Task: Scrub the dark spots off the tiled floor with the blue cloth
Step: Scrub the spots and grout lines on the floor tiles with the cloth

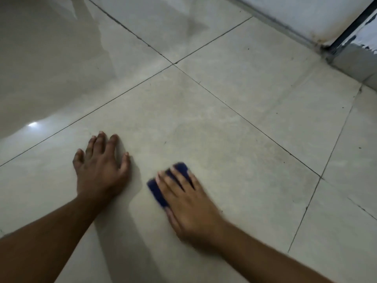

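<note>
My right hand (pixel 188 203) lies flat on a blue cloth (pixel 156 190) and presses it onto the pale tiled floor (pixel 214 111). The cloth shows as dark blue at my fingertips and along the thumb side; the rest is hidden under the palm. Hand and cloth are blurred. My left hand (pixel 101 167) rests flat on the same tile to the left, fingers spread, holding nothing. A faint greyish smudge (pixel 271 152) lies along the grout line to the right of the cloth, and tiny dark specks (pixel 164 142) dot the tile ahead.
Dark grout lines cross at a tile corner (pixel 173 63) ahead. A white wall base (pixel 295 21) runs along the far right, meeting a dark door frame (pixel 353 25) with grime at its foot. A raised tiled step (pixel 355 64) sits at the right.
</note>
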